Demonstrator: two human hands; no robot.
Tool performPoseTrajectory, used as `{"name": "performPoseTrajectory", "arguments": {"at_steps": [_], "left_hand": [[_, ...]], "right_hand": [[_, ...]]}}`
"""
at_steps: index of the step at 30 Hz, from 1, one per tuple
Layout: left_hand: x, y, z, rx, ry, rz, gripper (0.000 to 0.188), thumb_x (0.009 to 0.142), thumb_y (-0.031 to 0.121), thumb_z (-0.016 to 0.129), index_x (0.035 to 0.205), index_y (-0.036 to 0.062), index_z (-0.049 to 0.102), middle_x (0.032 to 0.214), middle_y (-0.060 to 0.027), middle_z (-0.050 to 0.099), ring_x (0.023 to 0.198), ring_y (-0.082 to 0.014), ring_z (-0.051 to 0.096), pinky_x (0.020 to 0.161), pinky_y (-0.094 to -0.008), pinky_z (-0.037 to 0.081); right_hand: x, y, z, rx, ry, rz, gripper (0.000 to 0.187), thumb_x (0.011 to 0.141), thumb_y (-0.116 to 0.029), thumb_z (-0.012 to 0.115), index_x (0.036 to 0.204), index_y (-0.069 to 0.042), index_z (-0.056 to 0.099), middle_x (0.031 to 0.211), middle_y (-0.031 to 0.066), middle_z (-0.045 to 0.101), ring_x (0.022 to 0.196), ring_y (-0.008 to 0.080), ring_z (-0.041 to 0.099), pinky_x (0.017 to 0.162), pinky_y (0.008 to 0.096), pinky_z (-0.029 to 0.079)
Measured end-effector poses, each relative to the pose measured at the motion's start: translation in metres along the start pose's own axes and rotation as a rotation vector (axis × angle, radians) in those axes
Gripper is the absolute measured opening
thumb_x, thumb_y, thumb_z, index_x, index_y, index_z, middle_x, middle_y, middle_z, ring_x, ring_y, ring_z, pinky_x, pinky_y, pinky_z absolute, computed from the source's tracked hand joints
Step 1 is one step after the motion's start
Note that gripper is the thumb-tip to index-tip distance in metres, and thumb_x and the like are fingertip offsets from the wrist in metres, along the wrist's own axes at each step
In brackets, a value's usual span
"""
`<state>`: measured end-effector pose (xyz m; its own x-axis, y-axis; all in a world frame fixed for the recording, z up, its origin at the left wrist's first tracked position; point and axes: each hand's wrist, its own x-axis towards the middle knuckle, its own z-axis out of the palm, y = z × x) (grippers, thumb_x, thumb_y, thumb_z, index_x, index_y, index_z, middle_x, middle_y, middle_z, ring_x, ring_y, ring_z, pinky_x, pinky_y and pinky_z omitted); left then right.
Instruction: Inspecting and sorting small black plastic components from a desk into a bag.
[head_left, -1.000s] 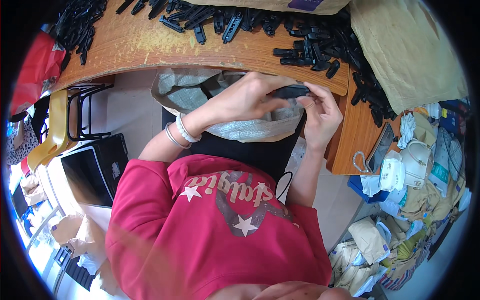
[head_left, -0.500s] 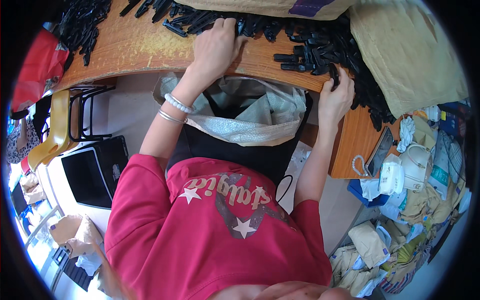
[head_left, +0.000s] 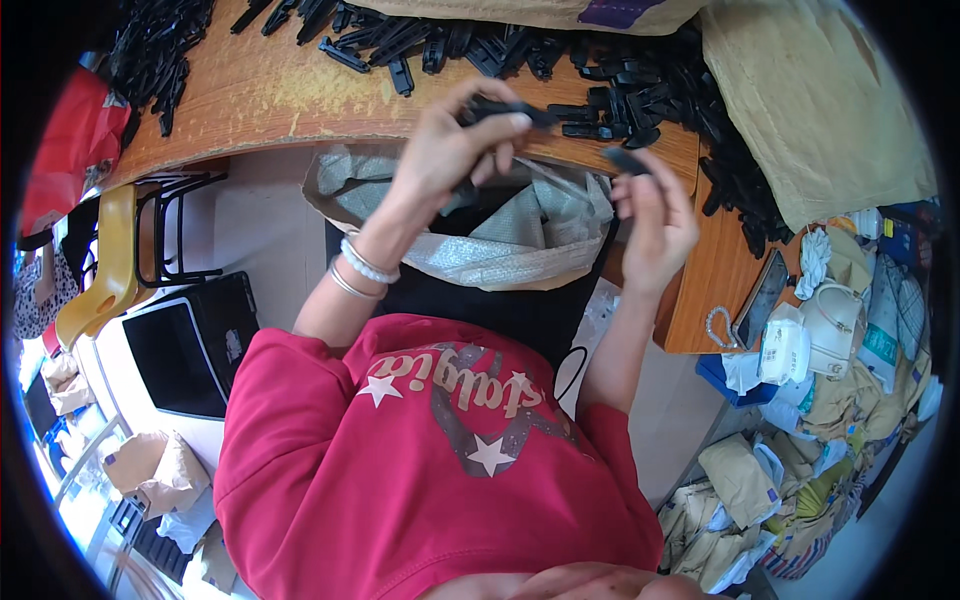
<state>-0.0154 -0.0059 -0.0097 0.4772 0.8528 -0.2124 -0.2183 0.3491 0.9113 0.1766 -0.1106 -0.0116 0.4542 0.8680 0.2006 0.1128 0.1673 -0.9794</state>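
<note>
My left hand [head_left: 455,150] is raised over the table's near edge, closed on a long black plastic piece [head_left: 505,110] that points to the right. Another dark bit shows under its fingers, too blurred to name. My right hand [head_left: 660,215] pinches a smaller black plastic piece [head_left: 625,160] between thumb and fingers, apart from the left one. Beneath both hands a silvery woven sack [head_left: 490,262] gapes on my lap. Black plastic pieces [head_left: 625,100] lie heaped along the wooden table [head_left: 300,95], some in short rows near my right hand.
More black pieces [head_left: 160,60] lie at the far left. A big paper sack [head_left: 820,110] rests on the heap at right. A phone [head_left: 762,300] and a bead bracelet [head_left: 718,328] sit on the table's right end. A yellow chair [head_left: 110,260] stands at left.
Both hands have lifted off the table and come closer together over the sack. My left hand moved right and nearer with a black piece; my right hand drew back from the heap with another.
</note>
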Motion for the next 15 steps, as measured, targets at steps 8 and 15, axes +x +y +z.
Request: {"name": "performPoseTrajectory", "arguments": {"at_steps": [8,15], "left_hand": [[-0.013,-0.013,0.018,-0.097,-0.164,-0.158,0.028,0.093,0.022,0.056,0.108,-0.0018,0.055,0.055,-0.0083,0.059,0.04,-0.006,0.046,0.038,-0.0188,0.031],[-0.018,-0.002,0.005,0.131,-0.262,-0.173,0.031,0.09,0.019,0.061,0.114,-0.0004,0.064,0.07,-0.0026,0.061,0.055,-0.0051,0.051,0.048,-0.0192,0.039]], "right_hand": [[-0.019,0.001,0.019,0.125,-0.129,0.107,0.016,0.085,-0.001,0.065,0.099,0.004,0.059,0.082,0.0111,0.066,0.065,0.0111,0.061,0.053,0.0188,0.043],[-0.027,-0.001,0.03,-0.019,-0.037,0.057,0.015,0.084,-0.003,0.067,0.095,0.003,0.059,0.079,0.0079,0.065,0.066,0.0098,0.062,0.054,0.0176,0.044]]}}
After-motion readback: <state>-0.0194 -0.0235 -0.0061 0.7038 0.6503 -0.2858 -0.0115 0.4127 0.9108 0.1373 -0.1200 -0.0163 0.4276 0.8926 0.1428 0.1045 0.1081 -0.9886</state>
